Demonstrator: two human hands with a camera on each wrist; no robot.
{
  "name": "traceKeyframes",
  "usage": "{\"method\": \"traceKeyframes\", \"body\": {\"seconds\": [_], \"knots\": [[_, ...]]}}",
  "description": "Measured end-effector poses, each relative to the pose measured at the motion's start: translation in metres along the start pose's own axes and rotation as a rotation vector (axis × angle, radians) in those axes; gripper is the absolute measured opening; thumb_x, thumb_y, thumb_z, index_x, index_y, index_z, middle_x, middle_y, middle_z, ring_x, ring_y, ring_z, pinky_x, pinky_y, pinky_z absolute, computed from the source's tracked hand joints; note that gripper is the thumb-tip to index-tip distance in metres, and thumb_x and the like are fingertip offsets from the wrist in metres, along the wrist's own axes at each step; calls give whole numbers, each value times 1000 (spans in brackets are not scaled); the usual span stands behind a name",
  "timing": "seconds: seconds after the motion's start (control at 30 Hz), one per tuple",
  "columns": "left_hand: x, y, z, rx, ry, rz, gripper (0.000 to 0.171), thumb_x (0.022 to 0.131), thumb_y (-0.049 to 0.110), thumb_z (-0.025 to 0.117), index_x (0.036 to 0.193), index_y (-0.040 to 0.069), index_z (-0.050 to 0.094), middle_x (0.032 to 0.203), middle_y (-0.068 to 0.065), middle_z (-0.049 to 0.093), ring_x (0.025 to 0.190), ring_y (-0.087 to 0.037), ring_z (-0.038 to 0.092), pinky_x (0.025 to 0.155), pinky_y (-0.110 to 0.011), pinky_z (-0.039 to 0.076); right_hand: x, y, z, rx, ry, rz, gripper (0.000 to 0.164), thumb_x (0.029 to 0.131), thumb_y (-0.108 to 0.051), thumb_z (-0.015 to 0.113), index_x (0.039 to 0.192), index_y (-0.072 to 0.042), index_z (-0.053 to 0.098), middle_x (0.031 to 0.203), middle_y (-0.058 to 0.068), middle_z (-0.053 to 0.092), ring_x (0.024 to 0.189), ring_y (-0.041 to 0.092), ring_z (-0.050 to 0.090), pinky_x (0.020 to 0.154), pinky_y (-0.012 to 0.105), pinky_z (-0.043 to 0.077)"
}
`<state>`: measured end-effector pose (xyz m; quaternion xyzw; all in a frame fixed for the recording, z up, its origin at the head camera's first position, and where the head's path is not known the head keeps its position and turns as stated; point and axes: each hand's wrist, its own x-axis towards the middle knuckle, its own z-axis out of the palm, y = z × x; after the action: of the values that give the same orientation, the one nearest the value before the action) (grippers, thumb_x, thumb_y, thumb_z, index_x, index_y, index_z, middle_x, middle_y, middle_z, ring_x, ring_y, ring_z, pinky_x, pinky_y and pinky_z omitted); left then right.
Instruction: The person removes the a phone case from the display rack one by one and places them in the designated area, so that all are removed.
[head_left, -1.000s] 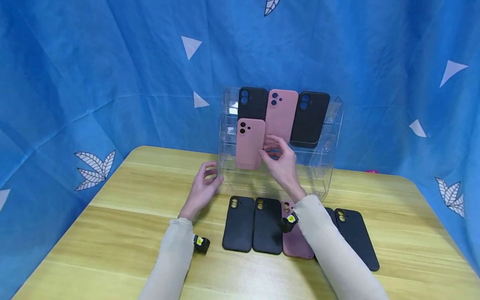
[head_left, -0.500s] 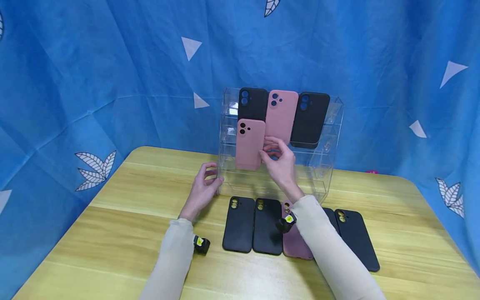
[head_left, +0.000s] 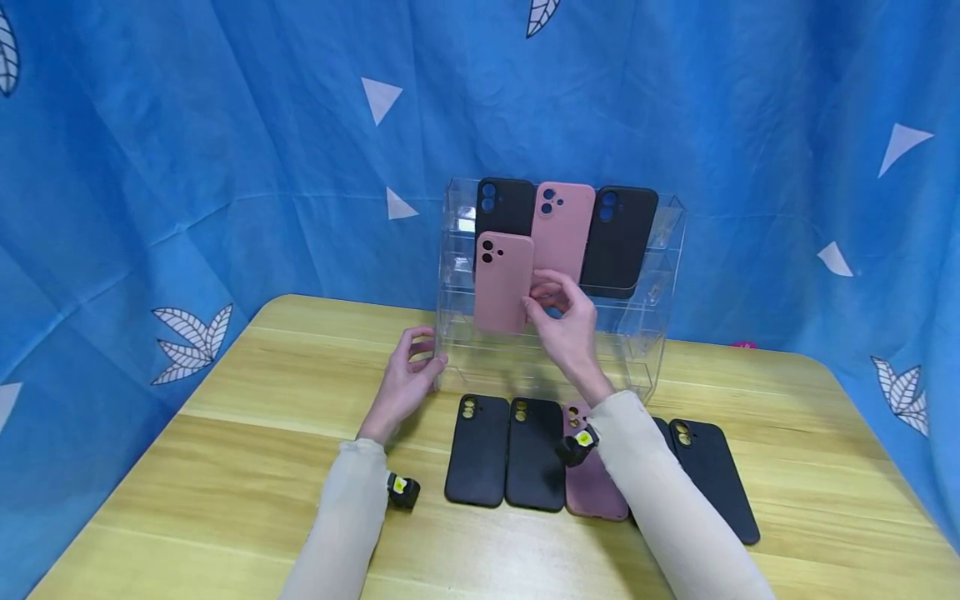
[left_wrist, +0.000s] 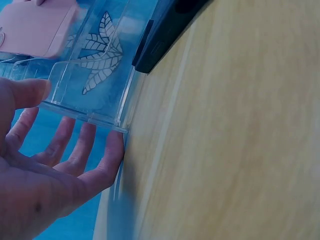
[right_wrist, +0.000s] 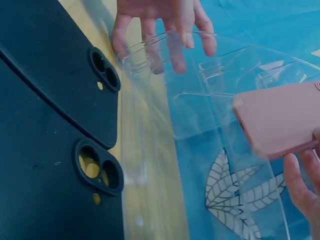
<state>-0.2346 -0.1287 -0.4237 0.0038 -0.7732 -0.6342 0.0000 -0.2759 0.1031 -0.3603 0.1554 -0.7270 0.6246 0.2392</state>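
Note:
A pink phone case (head_left: 502,287) is pinched at its right edge by my right hand (head_left: 564,321). It stands upright in front of a tiered clear display rack (head_left: 465,354), overlapping a black case (head_left: 504,204) on the top tier. In the right wrist view, the thumb and fingers (right_wrist: 299,187) hold the edge of this pink case (right_wrist: 280,120). My left hand (head_left: 408,375) grips the rack's left side, its thumb at the front and the other fingers along the outer wall, as the left wrist view shows at the clear corner (left_wrist: 95,112).
Another pink case (head_left: 564,229) and a black case (head_left: 621,237) stand on the top tier to the right. On the wooden table (head_left: 225,467) before the rack lies a row of several cases, black (head_left: 477,454) and pink (head_left: 592,483), partly under my right forearm. Blue curtain (head_left: 300,125) hangs behind.
The pink case in my right hand has risen slightly and shifted a little to the right since half a second ago. My left hand stays at the rack's side.

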Motion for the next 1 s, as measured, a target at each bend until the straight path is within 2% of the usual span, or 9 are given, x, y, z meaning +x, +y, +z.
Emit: {"method": "traceKeyframes", "body": {"seconds": [0.17, 0.23, 0.47, 0.73, 1.0], "knots": [[0, -1, 0, -8, 3, 2, 44, 101, 18, 63, 141, 22, 46, 143, -17, 52, 129, -40, 59, 78, -35, 57, 4, 9, -6, 18, 5, -42, 37, 88, 9, 72, 123, 1, 67, 98, 26, 67, 80, 11, 69, 69, 18, 59], [0, -1, 0, -7, 4, 3, 44, 101, 18, 63, 141, 22, 46, 143, -17, 52, 129, -40, 59, 78, -36, 57, 4, 8, -9, 23, 2, -57, 36, 88, 8, 72, 124, 0, 66, 97, 25, 67, 79, 7, 68, 69, 18, 60], [0, -2, 1, -9, 4, 7, 44, 101, 17, 63, 141, 21, 45, 144, -18, 51, 128, -41, 60, 78, -38, 57, 2, 3, -17, 16, -6, -26, 40, 89, 6, 72, 128, -2, 65, 100, 23, 69, 80, 3, 69, 69, 19, 60], [-1, -2, 1, -4, -3, 5, 44, 101, 17, 62, 142, 21, 45, 144, -17, 51, 128, -40, 60, 79, -39, 57, -4, 0, -28, -5, 5, -17, 34, 90, 3, 73, 124, -2, 70, 98, 22, 69, 79, -1, 68, 67, 14, 56], [0, -1, 1, -10, -11, 11, 44, 102, 17, 61, 143, 20, 44, 146, -16, 50, 130, -40, 58, 80, -39, 58, -12, -5, -42, -16, -13, -5, 35, 90, 3, 73, 124, -3, 70, 97, 4, 69, 83, -1, 69, 72, 14, 57]]}}
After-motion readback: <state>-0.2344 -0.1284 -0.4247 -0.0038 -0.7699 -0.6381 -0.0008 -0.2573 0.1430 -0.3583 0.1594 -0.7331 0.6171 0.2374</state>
